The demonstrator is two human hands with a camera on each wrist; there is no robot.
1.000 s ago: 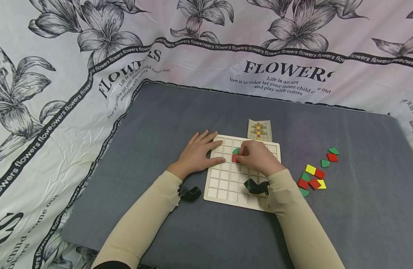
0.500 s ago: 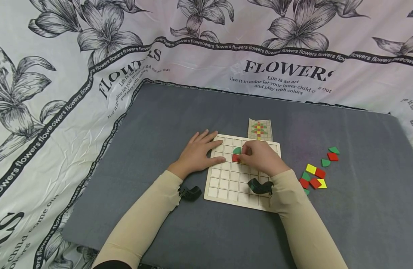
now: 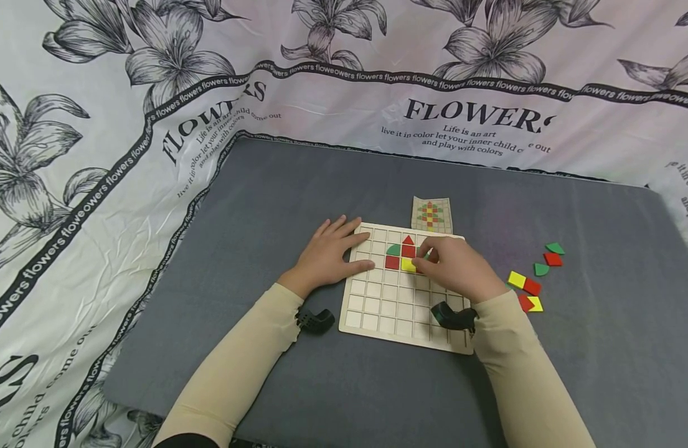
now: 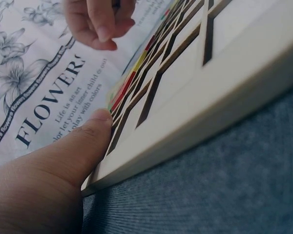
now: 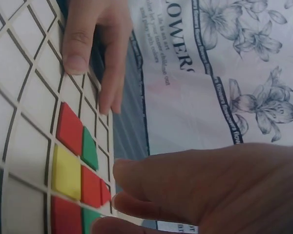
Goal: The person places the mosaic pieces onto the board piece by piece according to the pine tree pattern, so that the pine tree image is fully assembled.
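Compared with the earlier frames, the right hand [image 3: 460, 266] has shifted rightward over the board [image 3: 372, 306], baring the red triangle [image 3: 408, 240], the upper red square [image 3: 408, 251] and the yellow square [image 3: 408, 265]. The left hand [image 3: 335, 256] has stayed on the board's left side, its fingers spread and nearly straight, gripping nothing.

The right hand's fingers are loosely bent, with thumb and fingertips a little apart; no tile shows between them. It hovers beside the yellow square and partly covers the right-hand red square [image 5: 66, 215] and the right-hand green piece [image 5: 90, 219]. Both lie in cells, though whether they are fully seated cannot be told. On the left are the matching green piece [image 3: 393, 250] and left-hand red square [image 3: 392, 262]. Loose tiles [image 3: 517, 280] wait on the tabletop [image 3: 299, 186] to the right; the pattern card [image 3: 431, 215] sits at the board's far edge.

The step seems to be settling tiles into cells. To do it well, keep the left hand as a steady brace, square each tile's edges to its cell, press at the middle, then lift straight up so no neighbour is dragged.
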